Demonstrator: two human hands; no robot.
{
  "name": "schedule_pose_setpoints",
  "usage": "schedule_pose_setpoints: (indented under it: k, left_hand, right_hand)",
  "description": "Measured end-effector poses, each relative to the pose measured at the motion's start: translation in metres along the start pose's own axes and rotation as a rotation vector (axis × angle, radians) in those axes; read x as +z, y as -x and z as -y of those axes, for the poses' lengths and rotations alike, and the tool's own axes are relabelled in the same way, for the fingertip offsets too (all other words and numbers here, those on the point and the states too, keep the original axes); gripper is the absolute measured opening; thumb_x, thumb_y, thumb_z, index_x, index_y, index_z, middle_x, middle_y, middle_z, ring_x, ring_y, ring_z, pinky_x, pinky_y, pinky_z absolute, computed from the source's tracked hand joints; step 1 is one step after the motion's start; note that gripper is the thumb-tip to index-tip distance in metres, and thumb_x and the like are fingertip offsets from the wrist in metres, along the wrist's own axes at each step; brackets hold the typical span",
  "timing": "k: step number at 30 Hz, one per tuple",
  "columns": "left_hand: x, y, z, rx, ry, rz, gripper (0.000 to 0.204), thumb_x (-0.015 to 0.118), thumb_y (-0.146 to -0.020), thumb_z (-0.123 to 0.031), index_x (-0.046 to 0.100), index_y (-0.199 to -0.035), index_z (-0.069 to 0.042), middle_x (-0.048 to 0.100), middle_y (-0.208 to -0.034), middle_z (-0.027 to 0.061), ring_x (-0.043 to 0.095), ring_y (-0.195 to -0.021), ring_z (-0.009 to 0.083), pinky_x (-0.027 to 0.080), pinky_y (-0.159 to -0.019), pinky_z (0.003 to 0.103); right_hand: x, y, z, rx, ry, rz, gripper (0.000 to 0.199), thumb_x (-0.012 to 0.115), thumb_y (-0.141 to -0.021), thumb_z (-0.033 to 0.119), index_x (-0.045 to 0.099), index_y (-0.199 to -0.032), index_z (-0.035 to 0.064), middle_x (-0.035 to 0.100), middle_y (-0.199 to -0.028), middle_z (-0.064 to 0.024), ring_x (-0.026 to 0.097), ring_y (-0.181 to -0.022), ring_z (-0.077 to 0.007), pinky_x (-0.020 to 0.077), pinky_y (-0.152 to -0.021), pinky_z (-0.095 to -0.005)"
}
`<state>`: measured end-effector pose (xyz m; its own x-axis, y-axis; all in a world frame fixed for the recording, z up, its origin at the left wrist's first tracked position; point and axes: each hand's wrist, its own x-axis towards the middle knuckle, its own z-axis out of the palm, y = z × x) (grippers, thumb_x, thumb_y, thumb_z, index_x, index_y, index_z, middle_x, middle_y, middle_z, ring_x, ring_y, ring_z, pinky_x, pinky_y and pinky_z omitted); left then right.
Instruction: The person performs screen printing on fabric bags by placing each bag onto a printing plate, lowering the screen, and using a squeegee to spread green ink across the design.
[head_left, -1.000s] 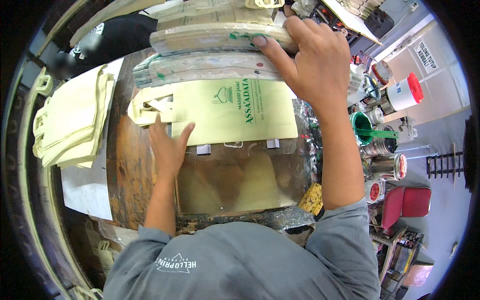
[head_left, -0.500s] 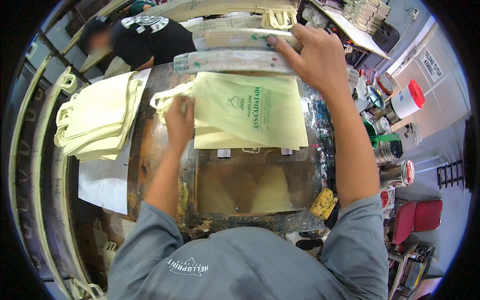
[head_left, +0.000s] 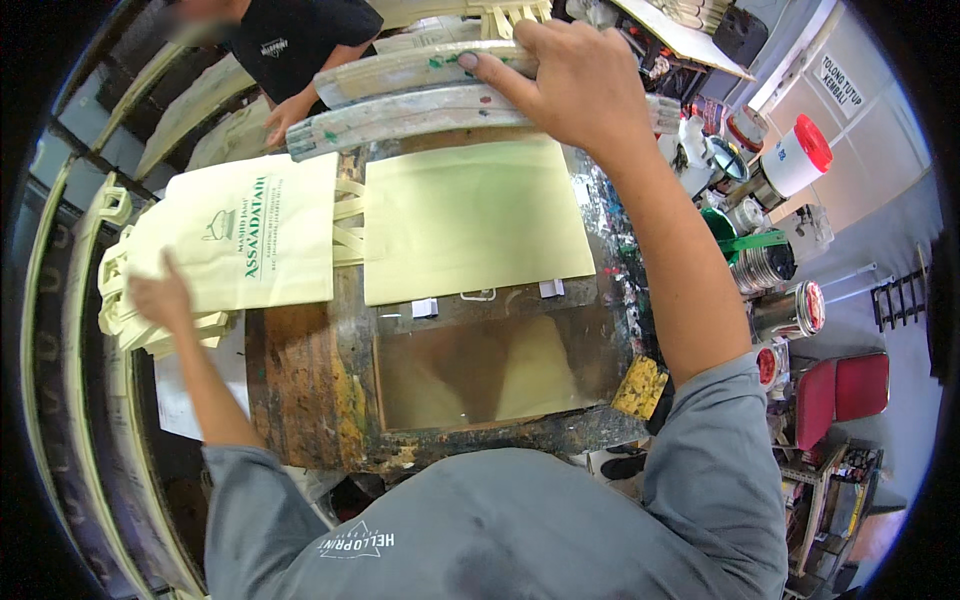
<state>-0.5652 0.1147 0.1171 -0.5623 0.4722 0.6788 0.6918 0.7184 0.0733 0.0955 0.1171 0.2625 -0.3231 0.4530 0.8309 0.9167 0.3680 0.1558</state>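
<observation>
My right hand (head_left: 575, 85) grips the near edge of a raised screen-printing frame (head_left: 410, 112), its pale bars smeared with paint, the thumb on the upper bar. Under it, on the stained work table (head_left: 300, 375), lies a blank pale-yellow tote bag (head_left: 475, 225) with its handles toward the left. My left hand (head_left: 160, 295), blurred by motion, is at the left end of a tote bag with a green print (head_left: 250, 235). This printed bag lies over the pile of yellow bags (head_left: 205, 328). Whether the fingers still hold it is smeared.
A co-worker in a black shirt (head_left: 305, 45) stands at the far left, one hand near the frame. Paint tins (head_left: 790, 310) and a white tub with a red lid (head_left: 800, 155) line the right side. A yellow sponge (head_left: 640, 388) sits at the table's right edge. Racks (head_left: 75, 330) stand left.
My left hand has carried the printed bag leftward from the table onto the pile, uncovering the blank bag. The frame stays raised in my right hand. The co-worker has straightened up.
</observation>
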Motion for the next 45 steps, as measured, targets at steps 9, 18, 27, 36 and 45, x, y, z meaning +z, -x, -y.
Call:
schedule_pose_setpoints:
  k: [9,18,27,36,45]
  left_hand:
    - [-0.203,0.399,-0.244,1.312,0.835,0.825,0.108,0.058,-0.092,-0.078,0.038,-0.163,0.000,0.037,-0.166,0.0302,0.028,-0.157,0.0486,0.013,-0.131,0.061]
    - [-0.202,0.271,-0.229,0.318,1.513,0.914,0.094,0.094,-0.082,-0.028,0.045,-0.156,0.001,0.063,-0.140,0.0182,0.065,-0.121,0.0302,0.052,-0.107,0.043]
    - [-0.143,0.329,-0.145,0.225,1.424,0.931,0.097,0.102,-0.070,-0.035,0.058,-0.148,0.002,0.076,-0.123,0.0152,0.071,-0.112,0.0248,0.055,-0.101,0.041]
    - [-0.127,0.360,-0.124,0.565,1.022,0.640,0.123,0.098,-0.060,-0.060,0.051,-0.156,0.000,0.078,-0.112,0.0090,0.064,-0.100,0.0283,0.037,-0.097,0.042]
    - [-0.129,0.354,-0.128,0.599,1.023,0.621,0.124,0.096,-0.057,-0.063,0.053,-0.155,-0.001,0.079,-0.107,0.0055,0.065,-0.093,0.0248,0.036,-0.093,0.041]
  right_hand:
    - [-0.014,-0.012,-0.004,0.114,-0.162,0.304,0.075,0.047,-0.103,0.076,0.058,-0.068,0.0114,0.054,-0.059,-0.0019,0.049,-0.057,-0.0174,0.0436,-0.065,-0.0381]
    - [-0.004,0.015,-0.002,0.045,-0.076,0.106,0.067,0.063,-0.096,0.070,0.067,-0.078,0.0053,0.068,-0.073,-0.0120,0.069,-0.071,-0.0346,0.0503,-0.070,-0.0513]
    - [0.019,0.119,0.023,0.089,-0.185,0.735,0.064,0.094,-0.072,0.036,0.057,-0.119,0.0105,0.069,-0.110,-0.0118,0.067,-0.109,-0.0374,0.0479,-0.085,-0.0529]
    - [0.001,0.201,0.084,0.163,-0.123,0.699,0.047,0.091,-0.071,0.026,0.061,-0.105,0.0143,0.060,-0.098,-0.0047,0.059,-0.098,-0.0286,0.0390,-0.086,-0.0458]
    - [0.154,0.164,0.040,0.188,0.080,0.524,0.048,0.091,-0.076,0.027,0.062,-0.113,0.0180,0.064,-0.102,-0.0026,0.061,-0.100,-0.0271,0.0397,-0.085,-0.0471]
